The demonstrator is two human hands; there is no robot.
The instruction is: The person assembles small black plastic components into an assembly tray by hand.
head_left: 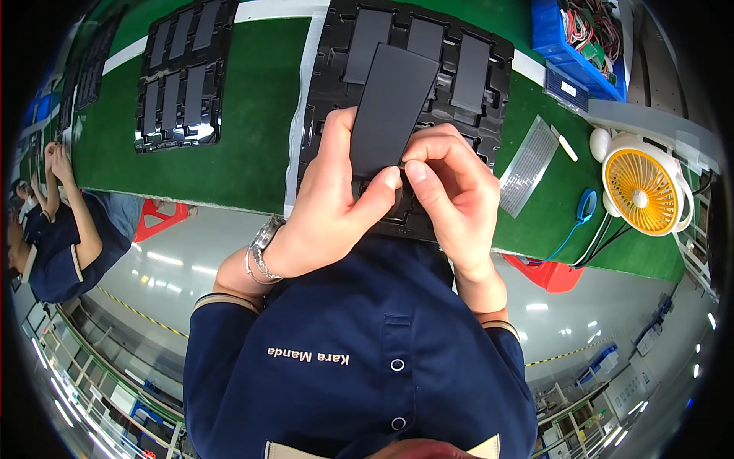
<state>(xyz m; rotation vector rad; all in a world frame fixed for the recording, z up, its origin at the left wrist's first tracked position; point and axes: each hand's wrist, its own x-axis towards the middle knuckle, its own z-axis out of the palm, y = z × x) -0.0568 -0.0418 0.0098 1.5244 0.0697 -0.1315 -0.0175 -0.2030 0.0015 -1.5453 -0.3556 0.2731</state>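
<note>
Head: hands [325, 206] [462, 195] at panel [394, 107] edges, over tray [323, 98]

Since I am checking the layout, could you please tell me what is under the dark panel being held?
Beneath the dark panel is a black tray; three similar panels show in its far row, two partly covered. Whatever lies directly behind it cannot be seen.

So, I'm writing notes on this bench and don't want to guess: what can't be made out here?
All in the head view:
Underside of the dark panel in the left hand: turned away.
Anything between the thumb and forefinger of the right hand: too small, and covered by the fingers.
Part of the black tray: hidden by the panel and hands; far left corner cut off by the top edge.
Anything in the co-worker's hands: too small.
</note>
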